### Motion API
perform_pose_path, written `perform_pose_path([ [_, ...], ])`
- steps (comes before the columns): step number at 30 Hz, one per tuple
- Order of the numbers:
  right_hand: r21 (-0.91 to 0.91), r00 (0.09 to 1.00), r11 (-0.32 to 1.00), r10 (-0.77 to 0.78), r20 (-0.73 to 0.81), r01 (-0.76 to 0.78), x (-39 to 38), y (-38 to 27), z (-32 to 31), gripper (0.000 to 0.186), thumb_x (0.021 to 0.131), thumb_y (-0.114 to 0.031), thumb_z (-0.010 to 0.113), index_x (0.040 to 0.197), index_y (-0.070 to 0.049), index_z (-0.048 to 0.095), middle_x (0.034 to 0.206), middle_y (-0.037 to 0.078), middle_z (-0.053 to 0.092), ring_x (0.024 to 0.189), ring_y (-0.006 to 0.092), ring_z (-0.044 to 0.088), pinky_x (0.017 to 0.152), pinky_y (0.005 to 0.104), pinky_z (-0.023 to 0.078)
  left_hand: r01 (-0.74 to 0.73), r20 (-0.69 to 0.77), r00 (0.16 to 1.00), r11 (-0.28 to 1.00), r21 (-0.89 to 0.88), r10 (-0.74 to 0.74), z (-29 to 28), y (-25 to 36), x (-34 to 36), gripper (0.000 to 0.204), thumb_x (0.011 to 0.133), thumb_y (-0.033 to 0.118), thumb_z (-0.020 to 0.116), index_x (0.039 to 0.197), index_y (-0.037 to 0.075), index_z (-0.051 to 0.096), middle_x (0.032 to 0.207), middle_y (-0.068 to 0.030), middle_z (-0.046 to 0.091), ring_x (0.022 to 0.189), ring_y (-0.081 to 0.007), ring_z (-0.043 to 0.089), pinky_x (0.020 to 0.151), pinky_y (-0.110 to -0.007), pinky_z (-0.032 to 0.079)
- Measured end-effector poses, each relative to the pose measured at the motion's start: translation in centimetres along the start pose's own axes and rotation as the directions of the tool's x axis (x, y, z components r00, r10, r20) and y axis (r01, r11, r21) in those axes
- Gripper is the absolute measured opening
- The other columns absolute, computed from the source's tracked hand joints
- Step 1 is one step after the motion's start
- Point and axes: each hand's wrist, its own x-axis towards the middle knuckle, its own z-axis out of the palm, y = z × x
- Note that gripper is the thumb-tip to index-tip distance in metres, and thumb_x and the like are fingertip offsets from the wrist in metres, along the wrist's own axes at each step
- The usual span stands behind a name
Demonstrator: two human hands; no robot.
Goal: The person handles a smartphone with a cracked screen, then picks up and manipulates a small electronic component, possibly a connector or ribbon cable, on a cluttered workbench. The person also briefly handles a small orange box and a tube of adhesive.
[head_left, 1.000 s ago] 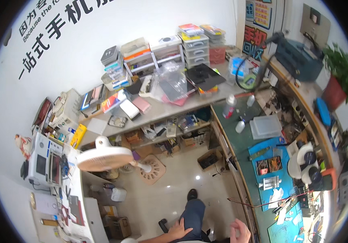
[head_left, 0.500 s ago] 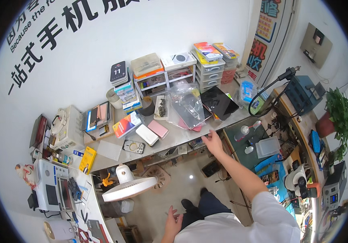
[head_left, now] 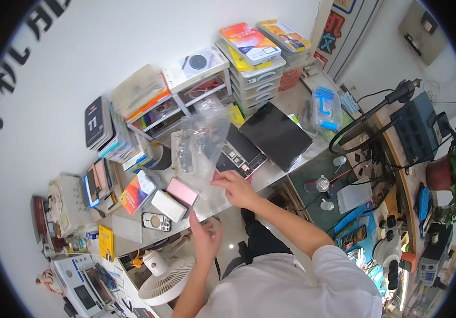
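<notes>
The opened tablet (head_left: 245,151) sits on the worktop (head_left: 213,204), my right hand (head_left: 236,190) just on its near side, my left hand (head_left: 206,238) farther; right fingers narrowed, grip unclear; left fingers parted, seemingly empty.

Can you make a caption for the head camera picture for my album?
Bare right hand near a clear, crinkled plastic bag; left hand near a white, rounded rectangular block.

I see a narrow strip of bare counter (head_left: 210,205) between the pink box (head_left: 183,191) and the person's right hand (head_left: 237,190); beyond, a clear plastic bag (head_left: 206,132) blocks the way. A white fan (head_left: 168,280) crowds the left arm (head_left: 192,289).
</notes>
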Motion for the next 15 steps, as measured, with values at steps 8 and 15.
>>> perform_pose_path([
  [8, -0.618, 0.939, 0.707, 0.252, -0.233, -0.343, 3.6, 3.6, -1.1, 0.056, 0.081, -0.02, 0.075, 0.133, -0.006, 0.058, 0.119, 0.014, 0.06, 0.109, 0.0313, 0.056, 0.09, 0.0413, 0.047, 0.268, -0.03, 0.962, 0.96, -0.084, -0.271, 2.8, -4.3, 14.3, 0.028, 0.106, 0.02, 0.052, 0.123, -0.002, 0.051, 0.085, -0.0147, 0.066, 0.067, -0.0214, 0.069, 0.054, -0.034, 0.055],
  [15, -0.649, 0.912, 0.663, 0.39, -0.128, -0.374, 4.4, 4.3, -0.3, 0.053, 0.082, -0.023, 0.069, 0.128, 0.001, 0.058, 0.105, 0.013, 0.058, 0.101, 0.0281, 0.058, 0.085, 0.0397, 0.051, 0.077, -0.29, 0.905, 0.79, -0.609, -0.312, -0.4, -0.2, 15.3, 0.023, 0.109, 0.024, 0.049, 0.105, 0.002, 0.043, 0.097, -0.0131, 0.058, 0.076, -0.0245, 0.071, 0.06, -0.034, 0.061],
])
